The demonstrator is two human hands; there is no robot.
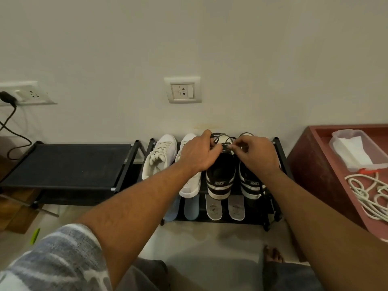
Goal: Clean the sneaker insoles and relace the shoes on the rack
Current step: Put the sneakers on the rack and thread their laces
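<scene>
A black shoe rack [279,156] stands against the wall with two white sneakers [161,156] and two black-and-white sneakers on its top shelf. My left hand [198,155] and my right hand [257,153] both pinch the black lace [225,141] above the left black sneaker [220,179]. The right black sneaker [251,184] sits partly under my right wrist. On the lower shelf lie two blue insoles [191,207] and two grey insoles [214,207].
A second black rack [69,166] stands to the left. At the right, a red-brown tray [319,164] holds a clear box of white wipes [352,152] and loose white laces [369,198]. A wall socket [182,90] is above the shoes. My bare foot [273,254] rests on the floor.
</scene>
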